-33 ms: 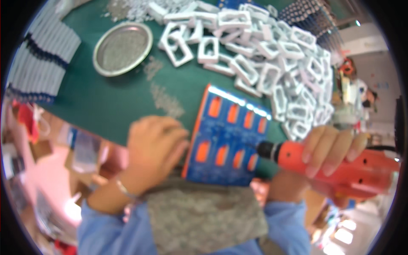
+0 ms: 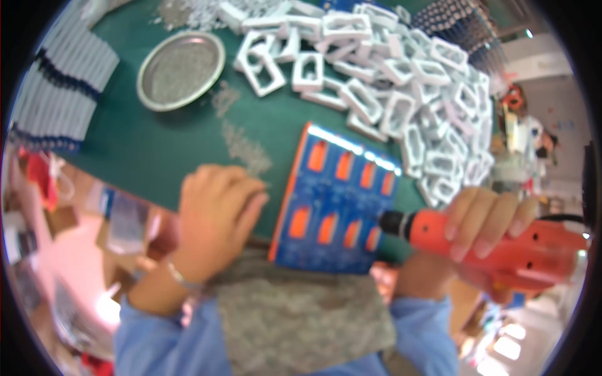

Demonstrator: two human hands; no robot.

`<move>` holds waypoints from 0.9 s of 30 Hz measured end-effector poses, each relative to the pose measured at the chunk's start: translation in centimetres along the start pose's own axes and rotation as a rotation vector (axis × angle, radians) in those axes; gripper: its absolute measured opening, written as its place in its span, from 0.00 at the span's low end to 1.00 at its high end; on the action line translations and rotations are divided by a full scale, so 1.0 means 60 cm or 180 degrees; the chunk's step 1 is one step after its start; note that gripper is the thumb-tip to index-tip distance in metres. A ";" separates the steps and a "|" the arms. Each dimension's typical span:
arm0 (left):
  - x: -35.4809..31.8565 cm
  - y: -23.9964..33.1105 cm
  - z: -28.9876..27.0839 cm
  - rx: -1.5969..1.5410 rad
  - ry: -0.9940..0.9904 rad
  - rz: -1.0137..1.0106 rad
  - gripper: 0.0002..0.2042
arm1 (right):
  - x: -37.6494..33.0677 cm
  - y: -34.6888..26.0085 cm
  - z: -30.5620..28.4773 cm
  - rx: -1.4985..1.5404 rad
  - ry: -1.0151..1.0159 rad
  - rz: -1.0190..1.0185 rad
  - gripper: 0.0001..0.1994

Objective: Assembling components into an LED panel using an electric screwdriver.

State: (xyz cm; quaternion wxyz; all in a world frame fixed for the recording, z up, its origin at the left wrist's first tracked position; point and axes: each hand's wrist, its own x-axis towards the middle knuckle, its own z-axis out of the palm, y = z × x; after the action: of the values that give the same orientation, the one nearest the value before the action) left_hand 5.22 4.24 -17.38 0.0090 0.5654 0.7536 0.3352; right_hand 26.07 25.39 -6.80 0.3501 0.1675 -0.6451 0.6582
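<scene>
My right hand (image 2: 486, 222) is wrapped round a red electric screwdriver (image 2: 520, 254) with a black chuck. Its tip points left, to the right edge of a blue panel (image 2: 335, 207), but I cannot tell whether it touches. The panel has two rows of orange-filled slots and an orange left edge. Left of it, apart from it, hovers my left hand (image 2: 216, 216), its fingers bent and pressed together. Whatever they may hold is too small or hidden. Just beyond those fingers, small pale pieces (image 2: 244, 149) are strewn over the green tabletop (image 2: 144, 147).
A large heap of white rectangular frames (image 2: 382, 81) fills the far right. Farther left stands a round metal dish (image 2: 182, 72), with stacked white-and-dark strips (image 2: 66, 88) at the left edge. Small white bits (image 2: 200, 12) lie at the back. The table's near edge runs below my left hand.
My left hand has shifted slightly left, away from the panel. The screwdriver and the panel stay nearly where they were.
</scene>
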 end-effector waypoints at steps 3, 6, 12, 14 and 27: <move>0.005 0.001 0.010 0.0122 -0.0078 -0.0059 0.07 | -0.028 0.002 0.015 0.0022 0.0358 0.0090 0.33; 0.012 0.015 0.026 0.0260 -0.0140 -0.0208 0.06 | -0.041 0.012 0.013 0.0062 0.0169 0.0066 0.33; 0.016 0.020 0.030 0.0318 -0.0048 -0.0245 0.06 | -0.046 -0.007 0.017 -0.0004 -0.0011 0.0346 0.32; 0.016 0.023 0.028 0.0243 -0.0018 -0.0232 0.07 | -0.051 -0.006 0.024 -0.0031 0.0160 0.0232 0.32; 0.025 0.072 0.048 -0.1298 -0.0179 0.0664 0.12 | -0.033 0.028 0.089 -0.0024 0.1327 -0.0237 0.32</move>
State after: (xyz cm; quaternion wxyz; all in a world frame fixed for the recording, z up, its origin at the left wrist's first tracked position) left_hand 9.44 7.53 -16.84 0.1095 0.6358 0.6072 0.4637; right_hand 25.08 19.86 -8.77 0.5007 0.0501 -0.5545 0.6628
